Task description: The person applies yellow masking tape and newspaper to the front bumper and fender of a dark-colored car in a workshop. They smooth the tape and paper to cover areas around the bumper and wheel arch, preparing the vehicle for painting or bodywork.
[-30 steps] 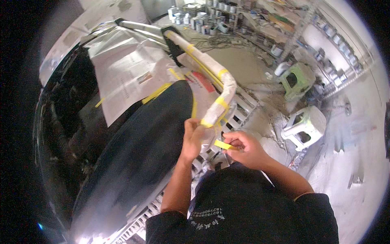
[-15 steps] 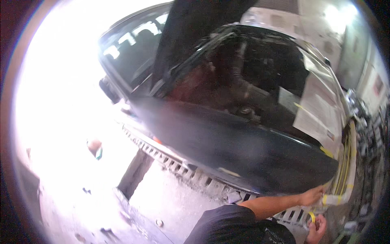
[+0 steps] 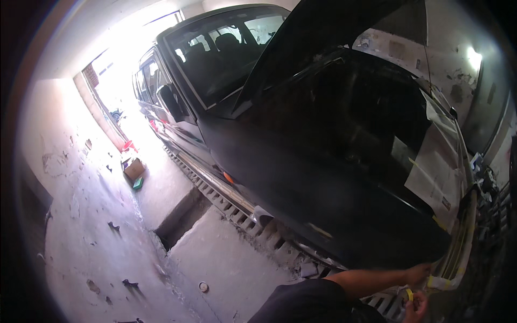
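Observation:
My left hand (image 3: 418, 274) reaches across from a dark sleeve to the front corner of a dark car fender (image 3: 350, 215), beside pale masking paper (image 3: 448, 282) taped along the front edge. Its fingers look curled together; what they grip is hidden in shadow. Just below, my right hand (image 3: 418, 310) is closed around a roll of yellow masking tape (image 3: 410, 295). Another large sheet of masking paper (image 3: 437, 167), held with yellow tape, hangs along the far side of the engine bay.
The dark hood (image 3: 307, 43) stands raised over the car. Slotted grating (image 3: 237, 215) runs along the car's side, next to a rectangular floor pit (image 3: 186, 219). A cardboard box (image 3: 133, 169) and a small round lid-like object (image 3: 203, 287) lie on the floor. Clutter (image 3: 484, 177) lines the right.
The view has swung left and the glare has dimmed, so the car's side and the wall now show. Both hands stay near the fender corner, slightly lower in the picture.

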Demonstrator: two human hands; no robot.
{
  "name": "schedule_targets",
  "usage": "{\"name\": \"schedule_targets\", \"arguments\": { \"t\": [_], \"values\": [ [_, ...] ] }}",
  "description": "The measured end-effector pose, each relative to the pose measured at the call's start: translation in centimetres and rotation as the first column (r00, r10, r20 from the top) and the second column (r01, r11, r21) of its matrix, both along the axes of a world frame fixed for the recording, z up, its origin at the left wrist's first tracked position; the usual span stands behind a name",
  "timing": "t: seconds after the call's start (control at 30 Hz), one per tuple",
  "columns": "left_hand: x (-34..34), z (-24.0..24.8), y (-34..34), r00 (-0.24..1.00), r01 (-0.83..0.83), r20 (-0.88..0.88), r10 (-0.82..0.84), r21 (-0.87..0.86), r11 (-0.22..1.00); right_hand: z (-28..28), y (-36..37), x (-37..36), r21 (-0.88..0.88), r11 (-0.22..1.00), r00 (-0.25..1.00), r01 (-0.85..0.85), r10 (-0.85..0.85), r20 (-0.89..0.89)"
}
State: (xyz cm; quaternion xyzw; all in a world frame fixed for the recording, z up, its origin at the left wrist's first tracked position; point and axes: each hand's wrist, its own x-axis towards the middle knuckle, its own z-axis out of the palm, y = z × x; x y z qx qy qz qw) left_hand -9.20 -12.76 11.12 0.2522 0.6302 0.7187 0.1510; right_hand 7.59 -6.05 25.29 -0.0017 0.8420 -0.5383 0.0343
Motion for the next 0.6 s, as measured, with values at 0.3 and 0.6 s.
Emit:
{"name": "schedule_targets", "arguments": {
  "t": [0.3, 0.6],
  "values": [
    [2.9, 2.7, 0.5, 0.932, -0.285, 0.195, 0.305, -0.124, 0.950, -1.6, 1.4, 0.3, 0.073, 0.996, 0.998, 0.058, -0.056, -0.024],
    [1.7, -3.1, 2.6, 0.479, -0.532, -0.798, 0.367, 0.069, 0.844, -2.7, 3.7, -0.7, 0.130, 0.991, 0.990, -0.024, 0.042, -0.138]
  ]
}}
